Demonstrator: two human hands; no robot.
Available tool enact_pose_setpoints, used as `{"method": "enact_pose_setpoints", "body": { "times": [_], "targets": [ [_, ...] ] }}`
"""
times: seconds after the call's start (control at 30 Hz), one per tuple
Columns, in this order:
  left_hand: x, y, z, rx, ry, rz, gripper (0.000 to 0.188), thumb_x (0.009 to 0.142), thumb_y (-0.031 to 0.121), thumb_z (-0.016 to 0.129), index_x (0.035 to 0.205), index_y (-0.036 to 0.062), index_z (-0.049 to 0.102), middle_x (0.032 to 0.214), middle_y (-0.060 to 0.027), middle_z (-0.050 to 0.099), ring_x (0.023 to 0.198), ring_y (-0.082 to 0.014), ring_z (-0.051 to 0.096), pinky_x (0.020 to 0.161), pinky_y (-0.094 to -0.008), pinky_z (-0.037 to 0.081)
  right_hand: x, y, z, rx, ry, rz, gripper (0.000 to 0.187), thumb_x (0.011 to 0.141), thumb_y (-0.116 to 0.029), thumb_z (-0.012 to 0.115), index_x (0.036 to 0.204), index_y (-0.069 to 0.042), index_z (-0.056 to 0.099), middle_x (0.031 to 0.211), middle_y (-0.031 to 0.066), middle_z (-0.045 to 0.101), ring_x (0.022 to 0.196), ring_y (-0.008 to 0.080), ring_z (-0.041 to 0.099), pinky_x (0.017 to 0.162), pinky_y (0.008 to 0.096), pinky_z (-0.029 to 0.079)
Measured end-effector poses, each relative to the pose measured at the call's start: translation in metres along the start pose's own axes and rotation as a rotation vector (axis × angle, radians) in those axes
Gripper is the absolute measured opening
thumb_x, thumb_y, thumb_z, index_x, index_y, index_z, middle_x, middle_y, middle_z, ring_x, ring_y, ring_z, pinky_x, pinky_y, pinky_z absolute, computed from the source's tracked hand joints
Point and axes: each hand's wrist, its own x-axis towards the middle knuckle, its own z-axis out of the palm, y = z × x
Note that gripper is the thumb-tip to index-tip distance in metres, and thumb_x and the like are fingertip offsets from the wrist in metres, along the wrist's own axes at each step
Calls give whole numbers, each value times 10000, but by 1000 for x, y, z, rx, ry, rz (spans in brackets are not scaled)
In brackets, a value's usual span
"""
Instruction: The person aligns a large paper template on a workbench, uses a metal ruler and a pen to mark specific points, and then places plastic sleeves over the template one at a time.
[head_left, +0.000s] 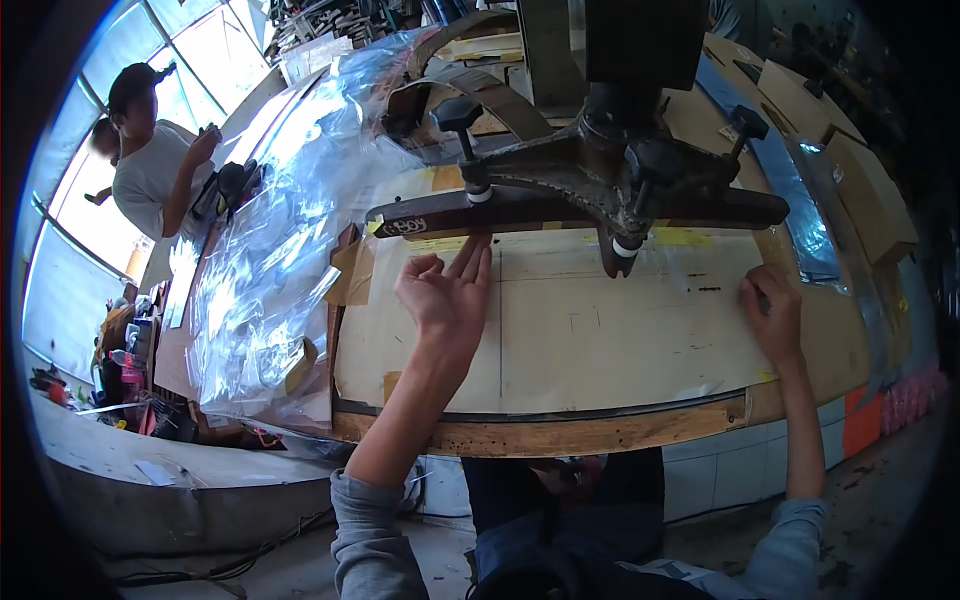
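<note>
My left hand (448, 290) is turned palm up over the pale board (600, 350), its middle fingers stretched out to the underside of a long dark bar (560, 216). The thumb side curls loosely, and no object shows in the palm. Above the board, the bar hangs from a heavy cast-metal machine head (610, 160) with black knobs. Near the board's right edge, my right hand (772, 310) is closed, fingers curled in; whatever they hold, if anything, is hidden. Yellow tape strips and short dark marks lie on the board.
Crumpled clear plastic sheeting (270, 270) covers the table's left side. A wooden edge (580, 428) borders the table in front of me. Long blue-wrapped strips (770, 180) and cardboard boxes (865, 195) lie at right. Another person (160, 170) stands at far left.
</note>
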Motion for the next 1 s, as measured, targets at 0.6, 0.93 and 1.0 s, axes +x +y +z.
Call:
{"method": "enact_pose_setpoints", "body": {
  "times": [0.6, 0.93, 1.0],
  "targets": [
    [0, -5, -4, 67, -88, -69, 451, 765, 134, 359, 1093, -171, 304, 1260, -350, 351, 1213, -405, 378, 1074, -422, 293, 1, 3, 3, -23, 11, -16, 52, 801, 9, 552, 773, 53, 548, 745, 113, 551, 628, 216, 551, 583, 290, 432],
    [-36, 21, -13, -53, -133, 134, 152, 822, 66, 385, 910, -48, 336, 1273, -365, 315, 1258, -396, 324, 1074, -413, 303, -3, 1, 2, -8, 21, -19, 58, 798, -25, 572, 797, 33, 565, 788, 111, 559, 635, 241, 557, 557, 304, 434],
    [-53, 21, -26, -93, -249, 45, 76, 845, 57, 361, 827, -15, 374, 1316, -358, 285, 1290, -385, 283, 1076, -405, 302, -4, -5, -2, 28, -79, 59, 75, 796, -26, 572, 841, 32, 555, 862, 125, 559, 741, 264, 578, 651, 330, 459]
  ]
}}
